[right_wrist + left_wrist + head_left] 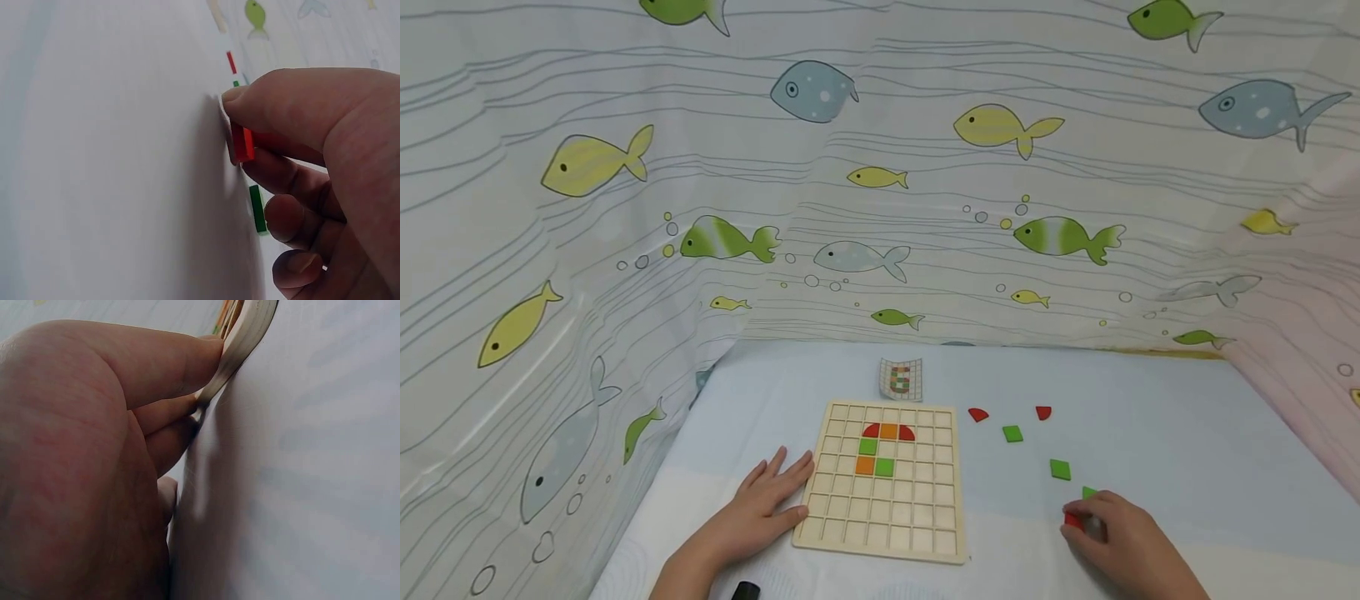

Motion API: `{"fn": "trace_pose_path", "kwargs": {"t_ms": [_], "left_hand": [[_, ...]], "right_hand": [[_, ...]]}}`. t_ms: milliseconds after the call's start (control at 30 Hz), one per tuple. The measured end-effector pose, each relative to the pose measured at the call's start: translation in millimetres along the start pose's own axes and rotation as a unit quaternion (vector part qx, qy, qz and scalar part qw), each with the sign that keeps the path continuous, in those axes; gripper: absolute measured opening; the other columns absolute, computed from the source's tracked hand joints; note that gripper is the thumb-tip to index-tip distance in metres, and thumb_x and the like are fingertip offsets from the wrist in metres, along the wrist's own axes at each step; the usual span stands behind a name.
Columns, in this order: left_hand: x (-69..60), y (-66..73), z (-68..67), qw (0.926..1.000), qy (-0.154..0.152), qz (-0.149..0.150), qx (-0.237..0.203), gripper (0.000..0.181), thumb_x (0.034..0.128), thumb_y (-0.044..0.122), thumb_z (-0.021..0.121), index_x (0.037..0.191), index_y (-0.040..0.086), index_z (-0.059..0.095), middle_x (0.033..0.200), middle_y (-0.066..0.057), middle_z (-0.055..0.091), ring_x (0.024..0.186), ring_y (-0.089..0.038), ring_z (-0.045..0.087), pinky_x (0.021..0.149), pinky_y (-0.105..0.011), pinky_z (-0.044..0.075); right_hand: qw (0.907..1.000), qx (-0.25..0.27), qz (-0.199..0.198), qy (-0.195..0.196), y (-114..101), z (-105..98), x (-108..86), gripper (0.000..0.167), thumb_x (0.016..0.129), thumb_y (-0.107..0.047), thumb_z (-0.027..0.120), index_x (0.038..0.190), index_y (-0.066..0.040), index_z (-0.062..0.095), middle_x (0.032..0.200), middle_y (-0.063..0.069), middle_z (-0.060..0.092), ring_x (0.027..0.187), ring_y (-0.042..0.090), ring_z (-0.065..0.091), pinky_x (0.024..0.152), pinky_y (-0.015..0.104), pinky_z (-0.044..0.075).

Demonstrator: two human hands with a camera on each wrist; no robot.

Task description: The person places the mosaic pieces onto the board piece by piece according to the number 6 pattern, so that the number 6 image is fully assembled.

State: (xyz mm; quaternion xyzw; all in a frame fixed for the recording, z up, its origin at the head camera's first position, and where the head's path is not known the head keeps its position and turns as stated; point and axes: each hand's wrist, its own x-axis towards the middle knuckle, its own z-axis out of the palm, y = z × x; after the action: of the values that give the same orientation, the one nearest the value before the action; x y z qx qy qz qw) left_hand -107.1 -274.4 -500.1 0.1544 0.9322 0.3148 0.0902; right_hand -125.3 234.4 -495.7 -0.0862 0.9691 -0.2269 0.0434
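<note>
A wooden grid board (880, 533) lies on the table, with red, orange and green tiles set in some upper squares. Along its left edge rests my left hand (762, 510), fingers spread and fairly straight. The left wrist view shows the thumb (181, 362) of that hand touching the board's rim (240, 353). Off to the right of the board, my right hand (1120, 533) pinches a red tile (1073, 521) between thumb and forefinger, low at the cloth. The same red tile (242, 142) shows edge-on in the right wrist view. Close by lies a green tile (1088, 492), partly hidden by the hand.
Loose green tiles (1060, 470) and red quarter-round tiles (977, 414) lie right of the board. A small pattern card (901, 380) sits behind it. Near the front edge is a black object (746, 591), partly cut off. Fish-printed curtains (925, 250) enclose the table.
</note>
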Motion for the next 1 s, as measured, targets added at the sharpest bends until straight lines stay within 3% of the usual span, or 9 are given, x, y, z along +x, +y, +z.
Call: {"fn": "trace_pose_path", "kwargs": {"t_ms": [200, 433, 600, 800, 1000], "left_hand": [[0.4, -1.4, 0.4, 0.9999, 0.005, 0.009, -0.001, 0.064, 0.0971, 0.037, 0.061, 0.152, 0.011, 0.04, 0.159, 0.002, 0.028, 0.15, -0.035, 0.005, 0.114, -0.054, -0.001], [0.0, -1.9, 0.8, 1.0, 0.001, 0.009, -0.001, 0.064, 0.0978, 0.04, 0.059, 0.152, 0.012, 0.04, 0.16, 0.002, 0.028, 0.149, -0.035, 0.004, 0.115, -0.055, -0.002], [-0.2, -0.6, -0.2, 1.0, -0.002, 0.004, -0.004, 0.064, 0.098, 0.039, 0.06, 0.153, 0.013, 0.039, 0.16, 0.004, 0.027, 0.15, -0.032, 0.004, 0.115, -0.052, -0.002], [-0.5, 1.2, -1.2, 0.9999, 0.001, 0.015, -0.008, 0.064, 0.0986, 0.039, 0.059, 0.152, 0.01, 0.04, 0.16, -0.001, 0.028, 0.149, -0.036, 0.005, 0.115, -0.054, -0.002], [-1.4, 2.2, -1.9, 0.9997, -0.003, 0.018, -0.014, 0.064, 0.0988, 0.039, 0.058, 0.152, 0.008, 0.04, 0.16, -0.002, 0.028, 0.149, -0.038, 0.005, 0.114, -0.057, -0.002]], "right_hand": [[0.9998, 0.015, -0.001, 0.009, -8.5, 2.9, 2.5, 0.016, 0.083, -0.026, 0.08, 0.097, -0.027, 0.075, 0.078, -0.016, 0.055, 0.07, 0.003, 0.047, 0.063, 0.024, 0.044], [0.9997, 0.015, -0.016, 0.014, -24.5, 3.4, 9.5, 0.017, 0.082, -0.026, 0.08, 0.099, -0.026, 0.076, 0.091, -0.018, 0.063, 0.082, 0.003, 0.055, 0.076, 0.029, 0.053], [0.9996, 0.02, -0.014, 0.017, -37.4, 3.9, 15.9, 0.02, 0.081, -0.026, 0.082, 0.1, -0.023, 0.077, 0.089, -0.018, 0.063, 0.078, 0.005, 0.053, 0.071, 0.027, 0.052], [0.9976, 0.015, -0.053, 0.042, -48.1, 7.5, 22.8, 0.021, 0.08, -0.023, 0.083, 0.101, -0.023, 0.078, 0.08, -0.022, 0.057, 0.07, 0.004, 0.048, 0.061, 0.021, 0.046], [0.9903, 0.011, -0.115, 0.077, -59.1, 10.4, 33.1, 0.017, 0.081, -0.016, 0.08, 0.097, -0.023, 0.078, 0.084, -0.024, 0.06, 0.076, 0.0, 0.053, 0.068, 0.023, 0.05]]}}
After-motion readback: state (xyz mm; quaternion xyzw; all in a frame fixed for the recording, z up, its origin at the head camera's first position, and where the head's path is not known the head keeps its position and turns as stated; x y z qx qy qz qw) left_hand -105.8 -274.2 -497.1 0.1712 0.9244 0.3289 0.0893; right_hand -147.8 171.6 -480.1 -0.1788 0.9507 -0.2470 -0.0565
